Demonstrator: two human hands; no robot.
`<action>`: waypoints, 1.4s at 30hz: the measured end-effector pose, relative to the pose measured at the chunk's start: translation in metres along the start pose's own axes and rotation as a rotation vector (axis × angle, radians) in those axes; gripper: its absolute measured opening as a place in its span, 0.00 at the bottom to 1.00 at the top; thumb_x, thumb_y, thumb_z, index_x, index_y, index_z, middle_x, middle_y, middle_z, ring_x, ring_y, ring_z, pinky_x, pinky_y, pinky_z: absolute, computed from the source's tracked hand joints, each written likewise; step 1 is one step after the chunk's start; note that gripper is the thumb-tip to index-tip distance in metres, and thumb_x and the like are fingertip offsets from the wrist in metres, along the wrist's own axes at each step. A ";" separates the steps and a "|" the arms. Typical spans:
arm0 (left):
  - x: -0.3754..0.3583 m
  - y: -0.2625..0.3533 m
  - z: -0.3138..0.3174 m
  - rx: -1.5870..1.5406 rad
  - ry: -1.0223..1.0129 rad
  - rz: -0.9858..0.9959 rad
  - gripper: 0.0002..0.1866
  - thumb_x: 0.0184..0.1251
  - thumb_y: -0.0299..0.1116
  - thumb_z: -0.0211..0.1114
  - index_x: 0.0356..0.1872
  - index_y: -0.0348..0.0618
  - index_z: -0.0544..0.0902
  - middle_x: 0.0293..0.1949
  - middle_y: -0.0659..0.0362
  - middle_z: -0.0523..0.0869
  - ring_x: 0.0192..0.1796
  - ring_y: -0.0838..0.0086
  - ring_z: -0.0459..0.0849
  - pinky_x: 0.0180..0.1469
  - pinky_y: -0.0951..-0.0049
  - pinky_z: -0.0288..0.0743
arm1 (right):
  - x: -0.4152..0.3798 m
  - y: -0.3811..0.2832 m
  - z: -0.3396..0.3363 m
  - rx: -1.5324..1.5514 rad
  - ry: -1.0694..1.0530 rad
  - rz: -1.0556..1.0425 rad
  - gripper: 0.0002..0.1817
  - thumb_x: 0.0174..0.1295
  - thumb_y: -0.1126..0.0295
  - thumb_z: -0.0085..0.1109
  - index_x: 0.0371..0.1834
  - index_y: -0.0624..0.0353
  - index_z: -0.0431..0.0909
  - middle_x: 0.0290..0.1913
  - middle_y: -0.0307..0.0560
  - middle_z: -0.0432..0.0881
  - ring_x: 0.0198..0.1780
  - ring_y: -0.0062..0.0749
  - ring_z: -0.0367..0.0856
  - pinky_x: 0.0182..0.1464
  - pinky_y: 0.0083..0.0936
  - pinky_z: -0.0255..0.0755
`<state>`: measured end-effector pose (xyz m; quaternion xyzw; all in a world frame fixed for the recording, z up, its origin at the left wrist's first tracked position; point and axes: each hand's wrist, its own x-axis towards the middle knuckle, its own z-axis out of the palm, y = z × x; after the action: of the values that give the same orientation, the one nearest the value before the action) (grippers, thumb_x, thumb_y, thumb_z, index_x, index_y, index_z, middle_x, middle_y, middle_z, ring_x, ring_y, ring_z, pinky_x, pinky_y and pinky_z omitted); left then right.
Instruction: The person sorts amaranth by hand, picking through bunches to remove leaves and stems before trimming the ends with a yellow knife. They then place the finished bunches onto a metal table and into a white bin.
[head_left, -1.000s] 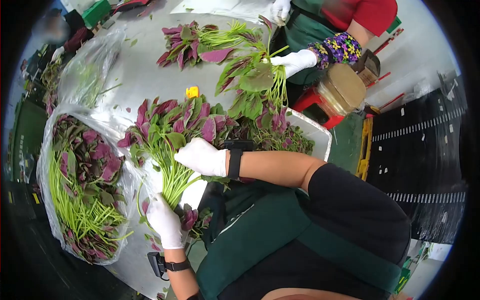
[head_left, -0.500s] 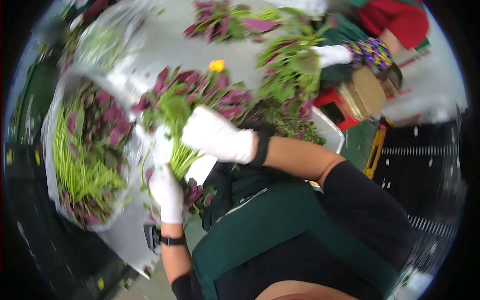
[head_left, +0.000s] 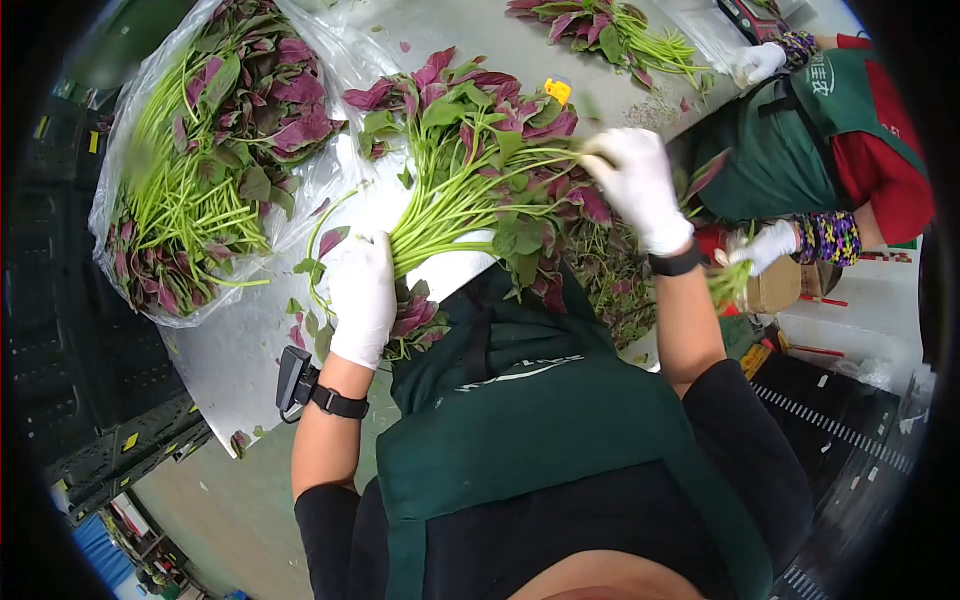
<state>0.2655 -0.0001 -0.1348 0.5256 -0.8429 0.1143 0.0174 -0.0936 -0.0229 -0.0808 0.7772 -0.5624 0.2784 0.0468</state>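
Note:
My left hand point(head_left: 361, 300), in a white glove, is closed around the stem ends of a bunch of red amaranth point(head_left: 455, 215). The bunch fans out up and to the right, green stems leading to purple and green leaves. At its right side my white-gloved right hand point(head_left: 638, 188) is closed, thumb and fingers pinching what looks like one amaranth stem. Part of that grip is hidden. Loose amaranth leaves point(head_left: 415, 318) lie beside my left hand. Beneath the bunch a white surface point(head_left: 450, 272) shows.
A clear plastic bag point(head_left: 105, 215) full of amaranth stands at the left on the metal table point(head_left: 215, 350). A yellow object point(head_left: 557, 91) lies behind the bunch. More amaranth point(head_left: 615, 35) is at the back. At right, a co-worker in a green apron point(head_left: 750, 150) handles greens. Leaf scraps point(head_left: 610, 285) fill a container.
My right hand has moved right, away from my left hand, to the bunch's right side. The bunch now lies fanned out more widely. The camera view has shifted, and the co-worker's hands have moved.

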 end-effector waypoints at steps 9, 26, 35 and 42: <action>0.001 0.001 -0.001 0.020 -0.021 -0.009 0.06 0.60 0.26 0.59 0.38 0.45 0.75 0.27 0.56 0.78 0.30 0.66 0.82 0.30 0.64 0.75 | -0.177 0.102 -0.015 -0.044 -0.524 0.714 0.10 0.53 0.64 0.68 0.34 0.57 0.84 0.32 0.56 0.84 0.37 0.47 0.85 0.40 0.37 0.77; -0.001 0.004 -0.002 -0.061 -0.007 -0.027 0.05 0.59 0.26 0.58 0.36 0.43 0.75 0.29 0.53 0.80 0.34 0.60 0.83 0.36 0.61 0.74 | -0.002 -0.023 -0.002 0.187 -0.096 0.104 0.05 0.60 0.65 0.62 0.32 0.53 0.83 0.32 0.44 0.83 0.36 0.45 0.82 0.40 0.36 0.75; 0.001 0.003 -0.005 -0.074 -0.042 -0.035 0.07 0.56 0.23 0.59 0.36 0.43 0.75 0.30 0.53 0.80 0.37 0.59 0.82 0.38 0.61 0.74 | -0.021 -0.046 0.043 0.223 -0.129 0.249 0.12 0.57 0.68 0.64 0.44 0.54 0.79 0.33 0.46 0.81 0.39 0.43 0.83 0.43 0.38 0.76; 0.001 0.002 -0.001 -0.077 -0.044 -0.023 0.09 0.54 0.21 0.59 0.37 0.42 0.74 0.30 0.52 0.79 0.37 0.58 0.82 0.37 0.61 0.73 | -0.020 -0.040 0.053 0.151 -0.135 0.192 0.08 0.55 0.68 0.65 0.37 0.54 0.81 0.33 0.44 0.80 0.40 0.41 0.82 0.44 0.37 0.74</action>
<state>0.2635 0.0005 -0.1337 0.5366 -0.8407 0.0697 0.0202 -0.0411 -0.0120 -0.1255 0.7381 -0.6135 0.2701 -0.0766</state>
